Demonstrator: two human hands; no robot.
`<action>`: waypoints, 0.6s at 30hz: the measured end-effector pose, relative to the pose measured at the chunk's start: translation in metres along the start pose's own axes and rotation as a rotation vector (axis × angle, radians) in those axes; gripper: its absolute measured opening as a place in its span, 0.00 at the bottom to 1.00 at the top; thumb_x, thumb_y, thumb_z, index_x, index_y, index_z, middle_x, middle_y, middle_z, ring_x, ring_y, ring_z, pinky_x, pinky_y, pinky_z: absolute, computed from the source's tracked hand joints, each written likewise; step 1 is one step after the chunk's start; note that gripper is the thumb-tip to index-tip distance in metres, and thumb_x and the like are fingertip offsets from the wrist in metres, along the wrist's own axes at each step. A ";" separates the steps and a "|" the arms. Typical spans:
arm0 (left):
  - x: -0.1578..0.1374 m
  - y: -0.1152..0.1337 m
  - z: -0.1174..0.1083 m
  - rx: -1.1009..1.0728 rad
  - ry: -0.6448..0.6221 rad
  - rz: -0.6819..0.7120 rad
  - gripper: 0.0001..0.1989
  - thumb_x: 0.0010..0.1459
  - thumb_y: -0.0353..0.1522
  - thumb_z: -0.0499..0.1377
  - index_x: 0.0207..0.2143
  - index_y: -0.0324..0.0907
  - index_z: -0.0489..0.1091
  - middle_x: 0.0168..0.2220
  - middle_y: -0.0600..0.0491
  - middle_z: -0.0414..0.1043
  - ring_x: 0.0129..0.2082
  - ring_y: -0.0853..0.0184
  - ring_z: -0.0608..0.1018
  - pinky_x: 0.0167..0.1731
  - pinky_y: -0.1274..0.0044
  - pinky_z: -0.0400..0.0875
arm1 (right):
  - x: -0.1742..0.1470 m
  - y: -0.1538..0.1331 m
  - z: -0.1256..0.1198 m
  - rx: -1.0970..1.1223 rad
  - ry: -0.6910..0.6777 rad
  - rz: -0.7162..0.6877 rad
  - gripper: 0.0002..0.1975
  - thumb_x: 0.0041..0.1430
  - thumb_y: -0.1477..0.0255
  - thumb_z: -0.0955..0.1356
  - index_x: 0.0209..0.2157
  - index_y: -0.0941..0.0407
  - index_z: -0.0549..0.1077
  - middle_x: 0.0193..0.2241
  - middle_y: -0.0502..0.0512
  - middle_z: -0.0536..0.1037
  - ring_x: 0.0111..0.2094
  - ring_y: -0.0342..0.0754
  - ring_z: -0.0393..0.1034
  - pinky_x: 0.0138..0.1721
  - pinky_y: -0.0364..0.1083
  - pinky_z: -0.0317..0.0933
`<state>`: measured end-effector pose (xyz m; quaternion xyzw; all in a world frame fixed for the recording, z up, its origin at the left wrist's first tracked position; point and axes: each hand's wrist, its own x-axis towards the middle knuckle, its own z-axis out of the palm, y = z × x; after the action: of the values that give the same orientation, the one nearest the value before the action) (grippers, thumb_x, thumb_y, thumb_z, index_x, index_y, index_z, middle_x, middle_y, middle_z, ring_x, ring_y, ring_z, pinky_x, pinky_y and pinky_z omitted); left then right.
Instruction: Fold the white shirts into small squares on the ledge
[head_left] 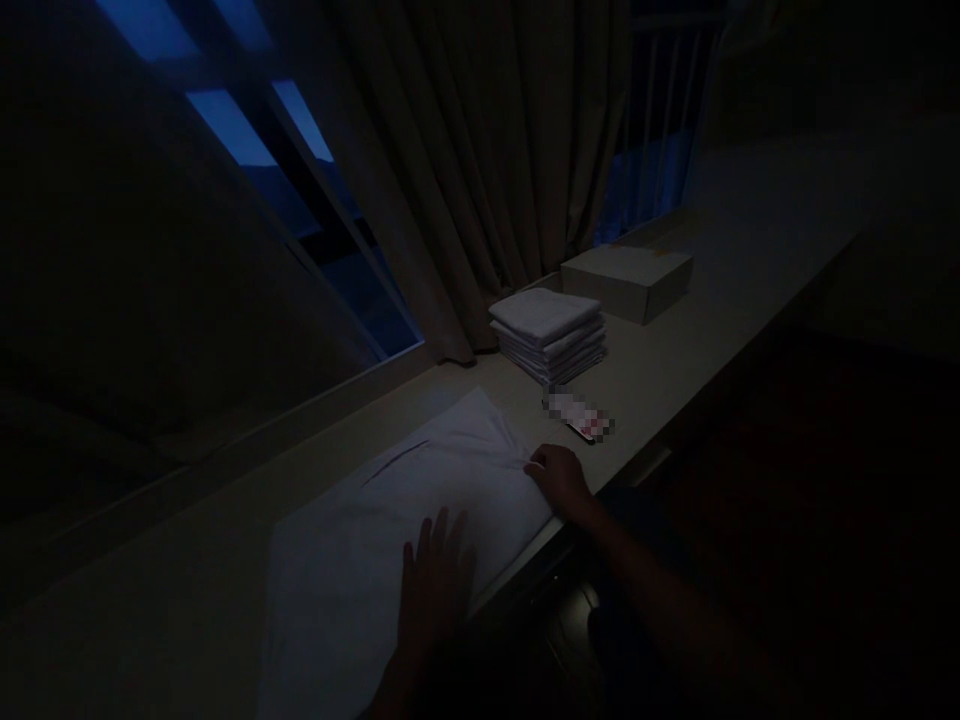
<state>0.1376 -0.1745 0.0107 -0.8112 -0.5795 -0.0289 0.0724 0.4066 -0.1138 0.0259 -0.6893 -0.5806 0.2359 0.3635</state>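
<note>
A white cloth [352, 540] lies spread on the long counter, with a thin dark line across its far part. Fingers spread, my left hand [437, 570] rests flat on or just over the cloth near the counter's front edge. At the cloth's right edge, my right hand [556, 478] pinches the fabric between thumb and fingers, and small creases run from that grip. Past the right hand stands a neat stack of folded white cloths [546, 325]. The room is dim, so the cloth's exact kind is hard to make out.
A flat phone-like object [579, 414], blurred out, lies between the stack and my right hand. Behind the stack sits a pale box [626, 280]. Long curtains [465, 160] hang along the window at the counter's back. The counter [720, 290] runs off to the far right.
</note>
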 end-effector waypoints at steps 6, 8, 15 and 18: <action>-0.001 0.001 -0.002 0.006 -0.005 -0.006 0.27 0.66 0.40 0.42 0.66 0.53 0.45 0.69 0.52 0.42 0.68 0.55 0.47 0.62 0.54 0.48 | 0.006 0.007 0.003 0.352 -0.020 0.068 0.11 0.49 0.71 0.72 0.36 0.57 0.74 0.31 0.52 0.78 0.32 0.45 0.72 0.33 0.41 0.62; -0.001 0.001 -0.003 0.001 -0.010 -0.011 0.27 0.66 0.40 0.42 0.66 0.54 0.45 0.69 0.52 0.42 0.68 0.55 0.47 0.62 0.54 0.48 | 0.009 0.011 0.005 0.399 -0.084 0.108 0.13 0.51 0.70 0.70 0.40 0.58 0.73 0.32 0.53 0.78 0.32 0.45 0.72 0.31 0.41 0.62; -0.001 0.002 -0.004 -0.001 -0.014 -0.007 0.27 0.66 0.39 0.42 0.67 0.53 0.45 0.69 0.52 0.42 0.68 0.56 0.45 0.62 0.56 0.47 | 0.016 0.014 0.002 0.285 -0.215 0.110 0.14 0.55 0.73 0.67 0.45 0.60 0.71 0.37 0.55 0.78 0.35 0.45 0.73 0.33 0.41 0.62; -0.001 0.003 -0.006 0.007 -0.010 -0.005 0.27 0.66 0.39 0.42 0.66 0.52 0.46 0.69 0.52 0.42 0.68 0.56 0.45 0.62 0.56 0.47 | 0.011 0.009 0.001 0.176 -0.180 0.083 0.13 0.53 0.74 0.69 0.42 0.58 0.73 0.38 0.56 0.77 0.39 0.46 0.71 0.38 0.43 0.61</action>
<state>0.1399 -0.1773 0.0158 -0.8096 -0.5821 -0.0230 0.0721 0.4133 -0.1036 0.0193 -0.6542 -0.5590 0.3616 0.3588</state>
